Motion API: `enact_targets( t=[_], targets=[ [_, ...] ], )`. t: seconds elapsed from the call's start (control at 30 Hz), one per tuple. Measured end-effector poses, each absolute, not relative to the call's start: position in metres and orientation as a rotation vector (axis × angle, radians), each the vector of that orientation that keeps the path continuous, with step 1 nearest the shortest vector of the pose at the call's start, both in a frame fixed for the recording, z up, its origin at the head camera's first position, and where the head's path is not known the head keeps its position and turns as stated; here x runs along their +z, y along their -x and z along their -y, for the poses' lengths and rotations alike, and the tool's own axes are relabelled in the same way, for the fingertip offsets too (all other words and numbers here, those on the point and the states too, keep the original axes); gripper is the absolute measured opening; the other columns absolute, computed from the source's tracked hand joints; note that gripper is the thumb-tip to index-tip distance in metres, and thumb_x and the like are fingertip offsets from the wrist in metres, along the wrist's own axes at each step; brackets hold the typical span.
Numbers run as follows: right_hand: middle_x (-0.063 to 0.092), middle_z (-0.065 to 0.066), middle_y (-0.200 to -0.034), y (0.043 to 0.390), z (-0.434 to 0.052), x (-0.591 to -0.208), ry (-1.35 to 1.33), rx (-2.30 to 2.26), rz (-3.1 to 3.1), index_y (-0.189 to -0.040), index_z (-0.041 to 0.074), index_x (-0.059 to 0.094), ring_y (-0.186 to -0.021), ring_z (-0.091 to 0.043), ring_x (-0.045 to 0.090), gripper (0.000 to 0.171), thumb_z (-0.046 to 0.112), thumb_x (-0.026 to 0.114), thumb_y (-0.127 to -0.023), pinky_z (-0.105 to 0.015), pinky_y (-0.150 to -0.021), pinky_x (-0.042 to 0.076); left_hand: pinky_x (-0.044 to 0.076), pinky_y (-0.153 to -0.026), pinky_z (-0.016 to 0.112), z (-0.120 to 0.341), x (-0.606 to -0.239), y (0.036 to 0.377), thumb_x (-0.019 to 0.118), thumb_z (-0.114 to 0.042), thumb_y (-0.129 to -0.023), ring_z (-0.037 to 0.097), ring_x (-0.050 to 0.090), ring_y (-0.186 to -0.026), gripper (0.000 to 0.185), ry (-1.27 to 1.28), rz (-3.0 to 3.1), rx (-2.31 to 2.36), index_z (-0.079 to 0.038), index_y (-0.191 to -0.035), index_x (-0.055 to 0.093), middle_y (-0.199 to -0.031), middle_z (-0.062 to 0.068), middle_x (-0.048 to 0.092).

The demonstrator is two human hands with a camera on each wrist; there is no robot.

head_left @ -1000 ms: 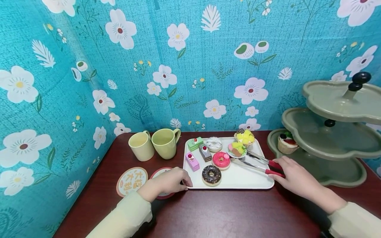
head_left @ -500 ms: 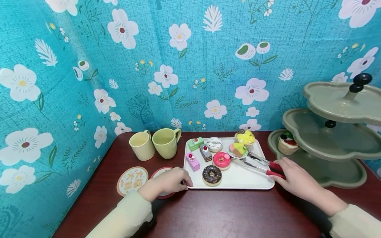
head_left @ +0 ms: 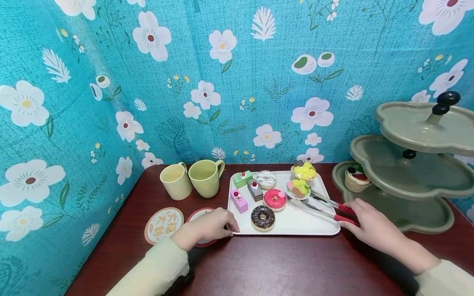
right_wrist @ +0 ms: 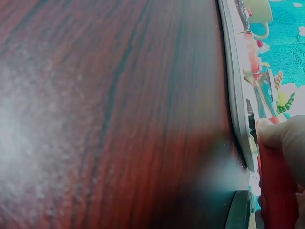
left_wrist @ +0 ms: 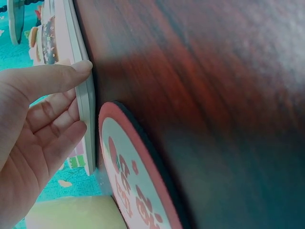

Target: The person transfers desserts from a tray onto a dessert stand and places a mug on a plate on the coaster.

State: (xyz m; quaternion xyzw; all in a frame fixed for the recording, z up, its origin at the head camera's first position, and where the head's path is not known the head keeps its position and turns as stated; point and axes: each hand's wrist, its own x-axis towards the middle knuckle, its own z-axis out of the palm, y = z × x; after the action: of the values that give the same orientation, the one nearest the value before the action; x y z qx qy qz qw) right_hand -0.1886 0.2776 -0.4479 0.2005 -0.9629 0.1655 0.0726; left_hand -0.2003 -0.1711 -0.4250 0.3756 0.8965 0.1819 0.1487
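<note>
My left hand (head_left: 212, 224) holds the front-left corner of a white tray (head_left: 296, 225); in the left wrist view its thumb (left_wrist: 78, 67) and fingers meet the tray's edge. My right hand (head_left: 375, 228) grips metal tongs with red handles (right_wrist: 279, 188), the thumb lying along one handle. The tong tips reach in from the right and end at a small toy fruit tart (head_left: 298, 189), which sits low at the tray's back right. Behind it stands a larger toy tart (head_left: 305, 171) with yellow fruit. The tips are partly hidden by the small tart.
On the tray are toy doughnuts, including a chocolate one (head_left: 263, 218), and several cake slices such as a pink one (head_left: 239, 200). Left of it stand two mugs (head_left: 205, 179) and two round coasters (head_left: 164, 225). A green tiered stand (head_left: 411, 172) with a cupcake (head_left: 356, 181) is at right.
My right hand and the tongs have shifted slightly to the right, and the small fruit tart has moved a little right and nearer with them. My left hand stays at the tray's corner.
</note>
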Motion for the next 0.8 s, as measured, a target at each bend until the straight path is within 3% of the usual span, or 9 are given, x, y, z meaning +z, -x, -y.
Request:
enact_targets(
  t=[0.8],
  targets=[
    [0.062, -0.007, -0.099, 0.161, -0.295, -0.442, -0.574, 0.462, 2.83, -0.116, -0.004, 0.066, -0.089, -0.028, 0.062, 0.056, 0.03, 0.09, -0.079, -0.051, -0.073, 0.055, 0.052, -0.076, 0.02, 0.171, -0.425, 0.199, 0.076, 0.003, -0.086, 0.001, 0.061, -0.08, 0.015, -1.078, -2.584, 0.538, -0.01, -0.093, 0.08, -0.085, -0.008, 0.071]
  ],
)
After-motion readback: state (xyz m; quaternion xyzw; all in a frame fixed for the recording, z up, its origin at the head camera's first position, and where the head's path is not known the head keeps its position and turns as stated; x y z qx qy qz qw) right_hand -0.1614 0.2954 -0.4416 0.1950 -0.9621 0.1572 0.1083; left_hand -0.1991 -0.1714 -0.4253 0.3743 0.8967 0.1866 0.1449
